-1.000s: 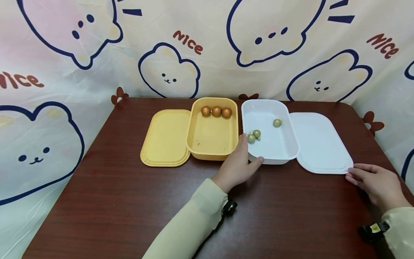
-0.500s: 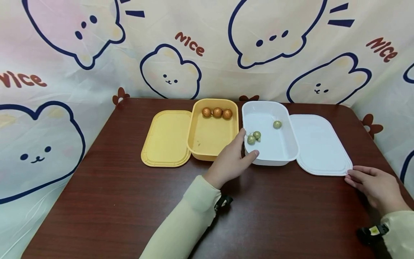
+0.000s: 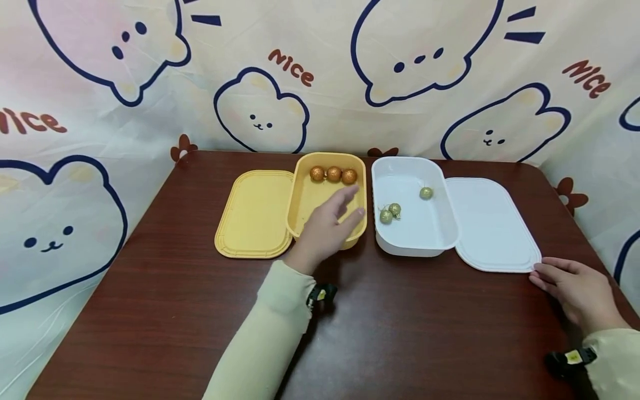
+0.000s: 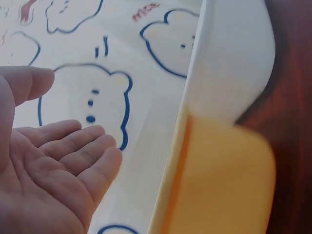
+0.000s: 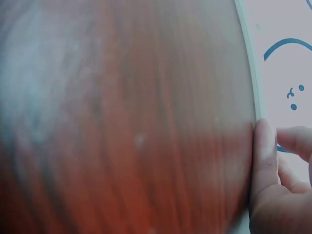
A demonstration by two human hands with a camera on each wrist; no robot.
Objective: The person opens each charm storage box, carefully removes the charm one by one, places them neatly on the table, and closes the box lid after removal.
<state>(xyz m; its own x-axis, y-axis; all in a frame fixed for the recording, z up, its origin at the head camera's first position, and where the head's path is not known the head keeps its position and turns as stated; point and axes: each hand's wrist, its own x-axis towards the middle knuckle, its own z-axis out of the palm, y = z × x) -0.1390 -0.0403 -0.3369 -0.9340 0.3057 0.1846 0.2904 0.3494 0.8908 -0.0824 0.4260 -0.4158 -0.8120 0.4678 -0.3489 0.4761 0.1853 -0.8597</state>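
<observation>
Curtained-off nook, room type unclear: cartoon-print cloth (image 3: 330,33) around dark wood-grain table (image 3: 400,322).

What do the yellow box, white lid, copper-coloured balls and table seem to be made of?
Yellow box: probably smooth plastic; even colour, rounded moulded corners.
White lid: likely plastic too, satin-looking; a moulded line follows its edge.
Copper-coloured balls: speckled, glittery coating; what lies beneath, plastic or otherwise, can't be told.
Table: wood or wood-look laminate, mildly glossy; dark grain streaks and a soft reflection show.

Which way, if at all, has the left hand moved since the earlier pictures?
Yes: in the head view, the left hand moved left, away from the white container, and now overlaps the yellow container.
</observation>
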